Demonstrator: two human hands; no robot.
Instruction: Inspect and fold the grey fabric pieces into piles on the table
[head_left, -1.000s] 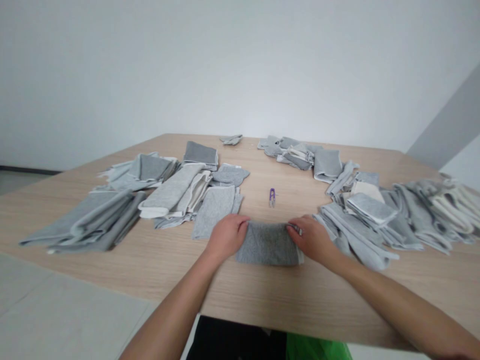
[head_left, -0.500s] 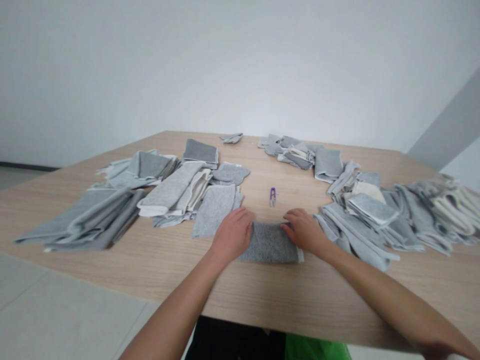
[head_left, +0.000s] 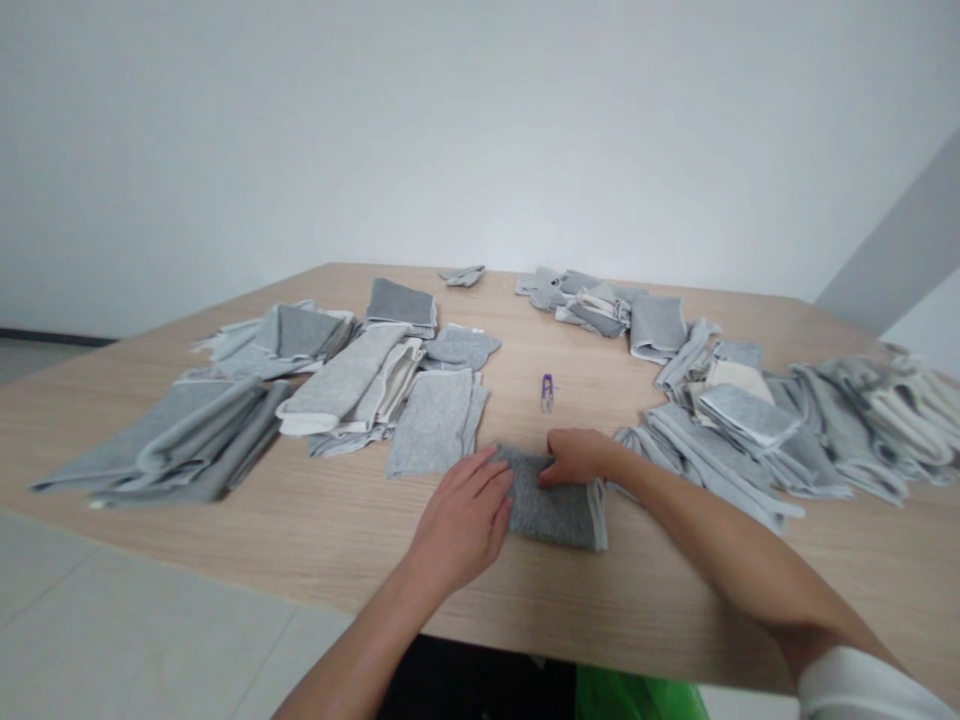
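A dark grey folded cloth with a pale edge on its right lies on the table in front of me. My left hand rests flat over its left end, fingers stretched out. At the far edge, my right hand pinches the cloth, thumb on top and the other fingers partly hidden behind. Just beyond the cloth lie small purple thread snips. A light grey folded cloth is close by on the left.
Stacks of folded grey cloths and paler cloths spread over the left of the wooden table. More cloth piles sit on the right and at the back. Something green hangs below the front edge.
My left hand has come nearer and flattened over the cloth's left end. The right hand has shifted left along the far edge. The cloth has moved slightly toward me and turned a little.
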